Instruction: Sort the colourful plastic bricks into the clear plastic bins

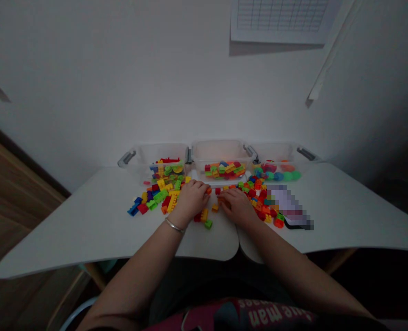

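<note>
My left hand (192, 198) rests on the white table (86, 225) among loose plastic building bricks, its fingertips pinching a small orange brick (209, 190). A thin bracelet circles that wrist. My right hand (236, 204) lies palm down beside it, fingers curled over a small orange brick (215, 208); I cannot tell whether it grips it. A red brick (218, 191) sits between the two hands. Yellow and green bricks (206, 219) lie just in front of my left hand.
Three clear plastic bins stand along the wall: left bin (155, 158), middle bin (221, 156), right bin (279, 158), each holding coloured pieces. Brick piles spread left (155, 197) and right (262, 202). A blurred flat object (290, 207) lies at the right.
</note>
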Tool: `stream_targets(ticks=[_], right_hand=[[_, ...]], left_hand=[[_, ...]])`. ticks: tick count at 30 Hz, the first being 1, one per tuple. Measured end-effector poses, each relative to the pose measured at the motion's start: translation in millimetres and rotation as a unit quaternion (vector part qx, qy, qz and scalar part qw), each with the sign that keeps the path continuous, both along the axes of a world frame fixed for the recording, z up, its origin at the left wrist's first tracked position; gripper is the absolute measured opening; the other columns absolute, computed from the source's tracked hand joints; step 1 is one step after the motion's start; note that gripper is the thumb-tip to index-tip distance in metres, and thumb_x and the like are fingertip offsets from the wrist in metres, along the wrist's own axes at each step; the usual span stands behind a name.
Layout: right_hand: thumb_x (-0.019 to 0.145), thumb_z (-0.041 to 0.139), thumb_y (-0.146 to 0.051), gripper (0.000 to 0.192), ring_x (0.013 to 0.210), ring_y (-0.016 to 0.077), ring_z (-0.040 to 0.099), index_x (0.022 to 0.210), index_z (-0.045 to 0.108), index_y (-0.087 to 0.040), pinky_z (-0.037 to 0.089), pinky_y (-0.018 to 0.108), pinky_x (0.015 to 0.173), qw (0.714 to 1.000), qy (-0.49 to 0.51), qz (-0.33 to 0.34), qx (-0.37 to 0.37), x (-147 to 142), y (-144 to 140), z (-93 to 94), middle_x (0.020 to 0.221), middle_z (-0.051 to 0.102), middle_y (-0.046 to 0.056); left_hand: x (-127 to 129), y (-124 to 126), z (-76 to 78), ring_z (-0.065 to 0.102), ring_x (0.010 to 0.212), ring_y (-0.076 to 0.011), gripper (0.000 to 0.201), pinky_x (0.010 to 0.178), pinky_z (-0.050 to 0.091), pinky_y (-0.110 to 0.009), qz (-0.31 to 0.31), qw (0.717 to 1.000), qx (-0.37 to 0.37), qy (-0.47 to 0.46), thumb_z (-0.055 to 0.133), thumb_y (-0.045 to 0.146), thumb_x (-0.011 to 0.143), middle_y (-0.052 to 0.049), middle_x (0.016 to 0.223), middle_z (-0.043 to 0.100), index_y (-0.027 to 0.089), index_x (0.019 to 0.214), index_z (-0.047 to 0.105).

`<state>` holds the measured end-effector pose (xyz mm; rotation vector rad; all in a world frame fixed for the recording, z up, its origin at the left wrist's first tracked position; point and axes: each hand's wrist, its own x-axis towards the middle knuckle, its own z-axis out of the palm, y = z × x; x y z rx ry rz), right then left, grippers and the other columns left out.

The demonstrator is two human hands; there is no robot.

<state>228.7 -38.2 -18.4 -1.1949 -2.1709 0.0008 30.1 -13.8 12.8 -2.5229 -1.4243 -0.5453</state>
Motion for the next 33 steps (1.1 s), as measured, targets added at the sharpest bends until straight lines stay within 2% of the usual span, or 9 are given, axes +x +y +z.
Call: stream_targets(ticks=[8,13,16,18,21,26,29,33], right_hand=[[0.093,0.055,-0.022,0.021,0.101,0.0252,0.061,0.102,0.073,-0.024,0.045,0.043,0.095,0.998,-0.031,-0.005,0.058,4.7,-7.3,6.2,0.108,0.073,0.006],[0.092,0.056,-0.023,0.018,0.098,0.0247,0.063,0.096,0.074,-0.025,0.045,0.043,0.093,0.998,-0.020,-0.014,0.049,7.7,-1.6,5.9,0.103,0.074,0.006],[0.091,0.055,-0.022,0.018,0.095,0.0242,0.064,0.091,0.073,-0.023,0.046,0.042,0.091,0.999,-0.003,-0.009,0.034,8.2,2.6,6.5,0.099,0.074,0.006],[0.089,0.055,-0.021,0.018,0.093,0.0243,0.064,0.089,0.073,-0.022,0.046,0.041,0.089,0.999,0.006,-0.006,0.038,8.8,3.6,8.5,0.096,0.074,0.007],[0.088,0.055,-0.021,0.018,0.093,0.0247,0.064,0.089,0.072,-0.023,0.046,0.042,0.089,0.998,0.019,-0.010,0.055,11.4,1.8,12.6,0.094,0.074,0.006],[0.088,0.054,-0.021,0.019,0.096,0.0255,0.064,0.091,0.073,-0.022,0.047,0.043,0.090,0.997,0.056,-0.025,0.055,20.0,-5.0,16.3,0.101,0.074,0.007],[0.089,0.053,-0.021,0.020,0.097,0.0251,0.064,0.093,0.073,-0.021,0.047,0.043,0.091,0.995,0.066,-0.026,0.063,26.7,-8.5,14.3,0.103,0.074,0.007],[0.089,0.054,-0.019,0.018,0.100,0.0242,0.064,0.093,0.072,-0.021,0.048,0.044,0.094,0.996,0.057,-0.015,0.061,35.0,-11.2,6.8,0.105,0.073,0.007]], left_hand=[[18.5,15.0,3.3,0.060,0.093,-0.0284,0.012,0.082,0.044,-0.042,0.014,0.998,-0.002,0.061,0.060,0.023,0.086,-0.013,0.090,0.071,0.018,0.092,0.069],[22.2,23.9,1.1,0.061,0.089,-0.0294,0.014,0.080,0.044,-0.043,0.024,0.998,0.003,0.053,0.062,0.029,0.086,-0.013,0.084,0.071,0.018,0.087,0.070],[22.6,21.0,5.3,0.062,0.088,-0.0294,0.013,0.079,0.046,-0.042,0.012,0.999,-0.008,0.031,0.063,0.027,0.085,-0.012,0.084,0.071,0.018,0.088,0.071],[22.8,16.9,14.2,0.063,0.091,-0.0274,0.013,0.080,0.047,-0.039,-0.012,1.000,-0.013,-0.004,0.064,0.027,0.086,-0.011,0.089,0.072,0.018,0.092,0.071],[22.8,15.7,35.8,0.064,0.088,-0.0232,0.016,0.081,0.049,-0.035,-0.030,0.996,-0.024,-0.076,0.065,0.030,0.086,-0.008,0.094,0.072,0.020,0.098,0.070],[21.2,38.4,69.2,0.063,0.082,-0.0165,0.020,0.080,0.048,-0.029,-0.025,0.976,-0.011,-0.214,0.063,0.027,0.088,-0.004,0.099,0.072,0.020,0.105,0.069],[22.8,53.2,79.6,0.062,0.078,-0.0145,0.021,0.080,0.047,-0.029,-0.021,0.974,0.023,-0.226,0.060,0.027,0.090,-0.005,0.103,0.071,0.019,0.107,0.069],[30.3,62.8,89.0,0.063,0.089,-0.0188,0.020,0.087,0.045,-0.033,-0.019,0.979,0.085,-0.184,0.063,0.032,0.089,-0.006,0.100,0.072,0.020,0.102,0.071]])
